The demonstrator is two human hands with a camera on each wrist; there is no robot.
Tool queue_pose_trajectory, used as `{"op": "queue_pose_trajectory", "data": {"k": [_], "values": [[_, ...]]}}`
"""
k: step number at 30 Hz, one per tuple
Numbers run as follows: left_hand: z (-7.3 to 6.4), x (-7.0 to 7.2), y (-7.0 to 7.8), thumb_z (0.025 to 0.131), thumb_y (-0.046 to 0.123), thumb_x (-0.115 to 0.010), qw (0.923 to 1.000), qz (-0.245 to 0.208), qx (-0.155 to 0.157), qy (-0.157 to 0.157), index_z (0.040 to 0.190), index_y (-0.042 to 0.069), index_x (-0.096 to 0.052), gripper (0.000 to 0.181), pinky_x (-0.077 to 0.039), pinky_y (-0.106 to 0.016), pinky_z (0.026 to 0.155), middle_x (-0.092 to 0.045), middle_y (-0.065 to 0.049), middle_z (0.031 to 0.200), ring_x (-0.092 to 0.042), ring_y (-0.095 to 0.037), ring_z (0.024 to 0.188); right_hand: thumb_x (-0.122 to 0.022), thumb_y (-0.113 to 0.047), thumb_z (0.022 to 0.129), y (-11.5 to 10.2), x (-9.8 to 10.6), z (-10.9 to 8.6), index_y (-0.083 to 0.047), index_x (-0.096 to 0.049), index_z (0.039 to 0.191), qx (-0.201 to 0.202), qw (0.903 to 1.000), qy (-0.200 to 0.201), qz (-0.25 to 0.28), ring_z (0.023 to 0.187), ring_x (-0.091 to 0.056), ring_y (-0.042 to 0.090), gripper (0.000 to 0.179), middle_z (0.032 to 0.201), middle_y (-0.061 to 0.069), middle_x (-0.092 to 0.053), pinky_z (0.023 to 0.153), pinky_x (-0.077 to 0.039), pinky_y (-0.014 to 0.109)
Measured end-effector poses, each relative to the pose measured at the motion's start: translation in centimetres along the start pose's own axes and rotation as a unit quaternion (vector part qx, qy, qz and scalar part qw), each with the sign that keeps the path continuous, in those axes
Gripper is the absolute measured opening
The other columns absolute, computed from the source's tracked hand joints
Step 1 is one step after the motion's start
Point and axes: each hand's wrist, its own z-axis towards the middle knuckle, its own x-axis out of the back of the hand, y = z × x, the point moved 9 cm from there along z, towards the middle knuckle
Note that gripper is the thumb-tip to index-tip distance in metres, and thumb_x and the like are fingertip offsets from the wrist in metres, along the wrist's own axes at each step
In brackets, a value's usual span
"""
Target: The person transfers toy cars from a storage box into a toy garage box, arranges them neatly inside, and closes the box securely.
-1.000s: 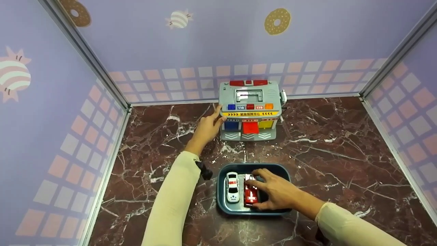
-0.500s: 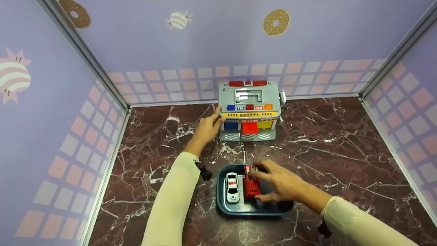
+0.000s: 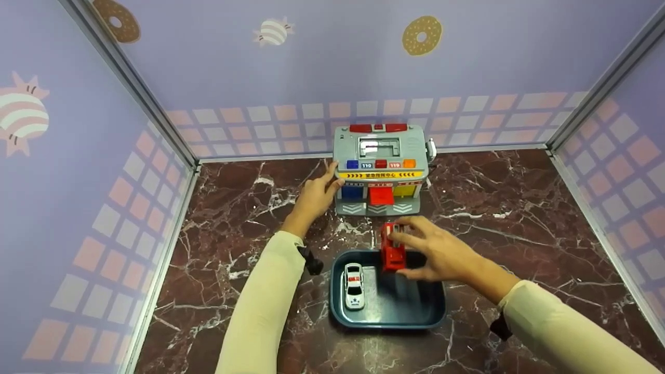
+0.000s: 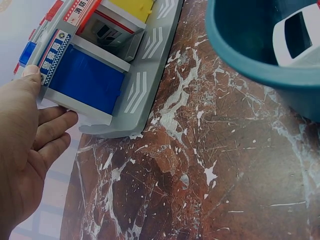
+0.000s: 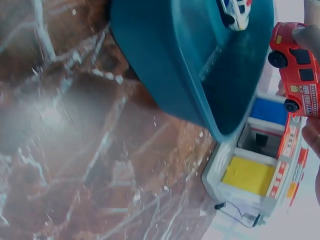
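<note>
My right hand (image 3: 441, 252) grips a red toy fire truck (image 3: 393, 252) by its ends, thumb at the near end and fingers at the far end. The truck hangs over the far rim of a dark teal tray (image 3: 384, 325); its side and black wheels show in the right wrist view. My left hand (image 3: 313, 200) rests against the left side of a grey toy emergency station (image 3: 345, 143), fingers fairly straight, thumb at the front corner. The station's middle red door (image 3: 381, 196) is raised, while its blue door (image 4: 87, 80) and yellow door (image 5: 248, 175) are down.
A white toy police car (image 3: 354, 285) sits in the tray's left half. The station stands close to the patterned back wall (image 3: 332, 62), on a dark red marbled table (image 3: 249, 208). Side walls (image 3: 83, 208) flank the table.
My right hand has lifted the fire truck from beside the police car and carried it away from me, to the tray's far rim. The left hand stays at the station.
</note>
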Motion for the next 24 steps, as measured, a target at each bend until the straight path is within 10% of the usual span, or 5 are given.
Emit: {"op": "queue_pose_trajectory", "data": {"k": [12, 24], "values": [[0.0, -0.1, 0.0, 0.114, 0.057, -0.05, 1.0, -0.002, -0.008, 0.002, 0.176, 0.027, -0.033, 0.071, -0.055, -0.058, 0.115, -0.071, -0.018, 0.087, -0.076, -0.037, 0.099, -0.097, -0.049, 0.079, 3.1, 0.5, 0.1, -0.016, -0.068, 0.149, -0.027, 0.9995, 0.003, -0.014, 0.131, -0.066, 0.044, 0.082, 0.149, 0.026, -0.061, 0.108, -0.059, 0.061], [-0.2, 0.3, 0.4, 0.114, 0.052, -0.053, 0.9996, 0.002, -0.019, 0.022, 0.174, 0.024, -0.037, 0.068, -0.053, -0.059, 0.118, -0.071, -0.023, 0.146, -0.076, -0.043, 0.122, -0.096, -0.048, 0.08, 5.4, 0.2, 0.3, -0.016, -0.067, 0.149, -0.063, 0.9979, -0.006, -0.017, 0.133, -0.064, 0.049, 0.082, 0.15, 0.027, -0.06, 0.111, -0.055, 0.066]]}}
